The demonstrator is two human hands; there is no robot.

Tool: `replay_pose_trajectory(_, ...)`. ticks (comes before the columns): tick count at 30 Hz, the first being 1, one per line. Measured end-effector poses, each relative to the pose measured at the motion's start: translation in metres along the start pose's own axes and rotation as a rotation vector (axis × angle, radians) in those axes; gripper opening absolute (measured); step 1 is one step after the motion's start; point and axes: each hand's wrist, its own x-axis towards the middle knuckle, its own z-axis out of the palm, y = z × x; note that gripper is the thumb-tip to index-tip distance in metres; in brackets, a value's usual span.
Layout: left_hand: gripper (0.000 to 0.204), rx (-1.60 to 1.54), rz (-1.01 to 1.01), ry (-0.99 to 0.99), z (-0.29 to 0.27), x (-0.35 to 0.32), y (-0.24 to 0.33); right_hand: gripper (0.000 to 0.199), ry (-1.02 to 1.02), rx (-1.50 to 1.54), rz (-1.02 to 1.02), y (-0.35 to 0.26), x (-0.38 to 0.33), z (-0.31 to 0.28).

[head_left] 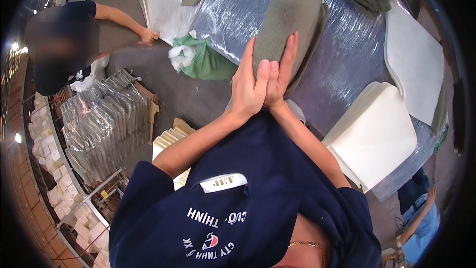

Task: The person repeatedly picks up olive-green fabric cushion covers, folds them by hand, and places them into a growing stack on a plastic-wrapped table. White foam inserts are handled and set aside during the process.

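A long olive-green fabric-covered cushion (290,7) reaches away from me over the plastic-wrapped work surface. My left hand (248,87) is on the left edge of its near end, fingers straight along the side and thumb on top. My right hand (280,77) lies against the same end, with its fingers extended over the fabric and its thumb beside the left thumb. Together the two hands hold the cushion's near end between them. Its underside and whatever is inside are hidden.
White foam pads (374,134) are stacked at right, beside a pale sheet (414,62). A green bag (206,59) with white stuffing is left of my hands. Plastic-wrapped stacks (106,124) stand at left. One co-worker (62,44) holds an olive piece; another (419,223) is lower right.
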Motion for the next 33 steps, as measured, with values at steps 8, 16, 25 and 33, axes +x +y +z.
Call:
replay_pose_trajectory(8,0.076,0.315,0.185,0.030,-0.001,0.001,0.004,0.062,-0.071,0.151,0.111,0.072,0.022,-0.034)
replay_pose_trajectory(16,0.086,0.182,0.073,-0.054,0.001,-0.003,0.019,0.055,0.102,0.103,0.163,-0.015,0.196,-0.056)
replay_pose_trajectory(25,0.097,0.080,0.148,-0.008,0.019,-0.009,0.015,0.046,-0.056,-0.125,0.141,-0.004,0.144,-0.039)
replay_pose_trajectory(33,0.098,0.007,0.202,-0.051,0.036,-0.014,0.021,0.065,-0.125,-0.632,0.081,-0.037,0.135,-0.045)
